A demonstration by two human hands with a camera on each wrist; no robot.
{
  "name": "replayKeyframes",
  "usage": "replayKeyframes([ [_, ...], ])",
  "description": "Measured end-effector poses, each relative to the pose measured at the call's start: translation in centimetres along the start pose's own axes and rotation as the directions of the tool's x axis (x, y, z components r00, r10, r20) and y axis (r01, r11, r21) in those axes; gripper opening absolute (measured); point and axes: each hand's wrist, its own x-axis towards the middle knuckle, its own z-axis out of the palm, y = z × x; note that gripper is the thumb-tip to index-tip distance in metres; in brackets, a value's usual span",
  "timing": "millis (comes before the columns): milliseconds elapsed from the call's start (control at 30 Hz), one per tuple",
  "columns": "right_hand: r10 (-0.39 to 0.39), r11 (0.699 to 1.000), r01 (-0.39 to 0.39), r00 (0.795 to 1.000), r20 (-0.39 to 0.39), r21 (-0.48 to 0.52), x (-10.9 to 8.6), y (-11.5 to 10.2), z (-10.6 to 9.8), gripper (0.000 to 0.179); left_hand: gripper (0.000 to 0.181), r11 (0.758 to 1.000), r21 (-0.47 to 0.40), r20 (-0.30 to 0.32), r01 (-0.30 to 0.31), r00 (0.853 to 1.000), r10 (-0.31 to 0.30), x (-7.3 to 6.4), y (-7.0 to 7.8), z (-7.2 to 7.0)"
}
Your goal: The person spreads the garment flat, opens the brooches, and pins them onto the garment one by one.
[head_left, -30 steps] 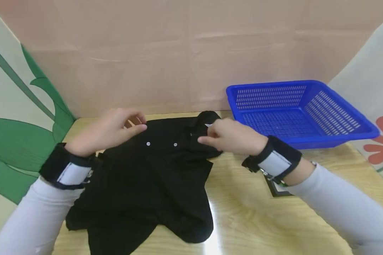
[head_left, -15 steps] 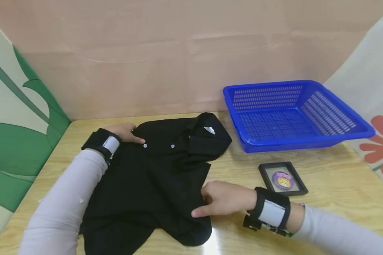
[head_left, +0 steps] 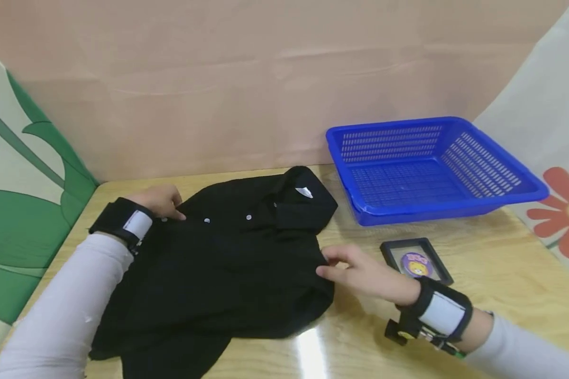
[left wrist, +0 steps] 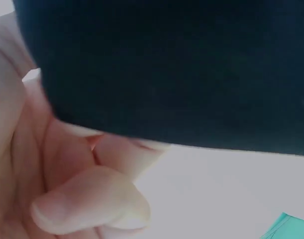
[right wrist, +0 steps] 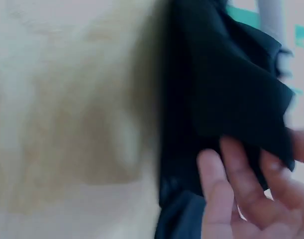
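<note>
A black shirt (head_left: 208,273) with small white buttons lies spread on the table, its collar to the right and a white label (head_left: 304,192) showing inside. At the shirt's upper left edge, by the button row, my left hand (head_left: 157,201) pinches the cloth; black fabric (left wrist: 176,74) covers much of the left wrist view, over curled fingers. My right hand (head_left: 360,271) grips the shirt's right edge below the collar between thumb and fingers. In the right wrist view, fingers (right wrist: 236,167) reach under a flap of the cloth, with the thumb at the flap's other side.
A blue plastic basket (head_left: 355,208) stands at the back right. In front of it lies a black frame (head_left: 436,258) with a round purple bear badge (head_left: 416,265), partly behind my right hand and wrist. A pinkish covering (head_left: 218,105) rises behind the wooden table (head_left: 502,273).
My right hand went from the collar down to the shirt's right edge, then pulled that edge outward and up. The left hand came down onto the shirt, then shifted left along the button row.
</note>
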Motion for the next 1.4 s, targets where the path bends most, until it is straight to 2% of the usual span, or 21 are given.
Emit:
replayKeyframes([
  [100, 0.054, 0.988, -0.031, 0.988, -0.145, 0.154, -0.6, -0.6, -2.2, 0.019, 0.044, 0.996, -0.061, -0.087, -0.065, 0.994, 0.060, -1.3, -0.5, -1.1],
  [200, 0.108, 0.950, -0.022, 0.959, -0.262, 0.312, -1.3, -1.5, -4.4, 0.015, 0.038, 0.988, -0.129, -0.158, -0.087, 0.985, 0.066, -2.8, 0.2, -2.4],
  [267, 0.090, 0.921, 0.045, 0.942, -0.324, 0.388, -1.7, -2.0, -5.9, 0.012, 0.036, 0.984, -0.161, -0.197, -0.076, 0.979, 0.043, -4.0, 1.5, -3.1],
  [333, 0.049, 0.883, 0.139, 0.923, -0.383, 0.449, -2.2, -2.4, -7.2, 0.012, 0.032, 0.985, -0.153, -0.240, -0.075, 0.970, 0.036, -5.2, 2.9, -3.4],
  [400, -0.010, 0.842, 0.234, 0.907, -0.420, 0.486, -2.7, -2.6, -8.6, 0.013, 0.035, 0.985, -0.130, -0.281, -0.114, 0.957, 0.073, -6.1, 4.4, -3.2],
  [433, -0.027, 0.840, 0.256, 0.900, -0.435, 0.478, -3.0, -2.7, -9.2, 0.014, 0.036, 0.983, -0.126, -0.285, -0.135, 0.954, 0.094, -6.4, 5.2, -3.0],
  [467, -0.034, 0.866, 0.250, 0.893, -0.450, 0.432, -3.3, -2.7, -9.6, 0.014, 0.038, 0.980, -0.114, -0.277, -0.161, 0.953, 0.124, -6.6, 5.8, -2.6],
  [500, -0.035, 0.908, 0.218, 0.890, -0.454, 0.357, -3.8, -2.7, -10.0, 0.014, 0.037, 0.975, -0.108, -0.255, -0.192, 0.954, 0.159, -6.7, 6.4, -2.2],
  [567, -0.025, 0.982, 0.101, 0.906, -0.423, 0.157, -4.7, -2.4, -10.6, 0.013, 0.038, 0.961, -0.114, -0.177, -0.252, 0.957, 0.230, -6.6, 7.3, -1.2],
  [600, -0.017, 0.999, 0.030, 0.920, -0.392, 0.028, -5.3, -2.1, -10.8, 0.014, 0.036, 0.954, -0.134, -0.127, -0.268, 0.960, 0.251, -6.6, 7.5, -0.8],
  [633, -0.012, 0.994, -0.028, 0.935, -0.356, -0.109, -5.7, -1.8, -10.8, 0.016, 0.034, 0.950, -0.152, -0.084, -0.272, 0.962, 0.262, -6.4, 7.6, -0.5],
  [700, -0.011, 0.946, -0.073, 0.967, -0.256, -0.316, -6.6, -0.8, -10.8, 0.022, 0.030, 0.947, -0.181, -0.035, -0.266, 0.964, 0.264, -6.0, 7.4, -0.1],
  [767, 0.031, 0.895, -0.095, 0.988, -0.153, -0.436, -7.3, 0.4, -10.7, 0.026, 0.029, 0.957, -0.180, -0.046, -0.226, 0.974, 0.221, -5.4, 6.8, -0.2],
  [833, 0.099, 0.836, -0.128, 0.992, -0.083, -0.534, -7.8, 1.3, -10.7, 0.022, 0.028, 0.970, -0.147, -0.090, -0.194, 0.979, 0.183, -4.5, 6.0, -0.6],
  [933, 0.246, 0.745, -0.214, 0.969, -0.038, -0.632, -7.5, 1.3, -10.5, 0.013, 0.026, 0.984, -0.077, -0.138, -0.164, 0.979, 0.152, -2.2, 5.2, -1.3],
  [967, 0.268, 0.730, -0.227, 0.963, -0.036, -0.645, -7.2, 1.1, -10.3, 0.015, 0.027, 0.986, -0.063, -0.136, -0.152, 0.980, 0.143, -1.3, 5.2, -1.5],
  [1033, 0.286, 0.729, -0.243, 0.957, -0.038, -0.641, -6.0, 0.3, -9.8, 0.020, 0.030, 0.990, -0.042, -0.116, -0.133, 0.985, 0.128, 0.7, 5.4, -1.8],
  [1133, 0.228, 0.771, -0.206, 0.973, -0.041, -0.602, -3.6, -0.8, -8.4, 0.021, 0.042, 0.995, -0.045, -0.034, -0.085, 0.996, 0.083, 3.8, 6.3, -1.7],
  [1233, 0.144, 0.811, -0.141, 0.989, -0.040, -0.567, -0.8, -1.3, -6.6, 0.019, 0.051, 0.997, -0.044, 0.023, -0.061, 0.998, 0.062, 6.9, 7.1, -1.2],
  [1300, 0.130, 0.833, -0.125, 0.991, -0.029, -0.538, 1.0, -1.3, -5.5, 0.018, 0.055, 0.999, -0.037, 0.056, -0.034, 0.998, 0.036, 8.6, 7.5, -0.7],
  [1400, 0.230, 0.869, -0.204, 0.973, 0.004, -0.452, 3.3, -0.8, -4.4, 0.017, 0.059, 1.000, 0.000, 0.079, -0.001, 0.997, 0.001, 10.7, 7.9, -0.1],
])
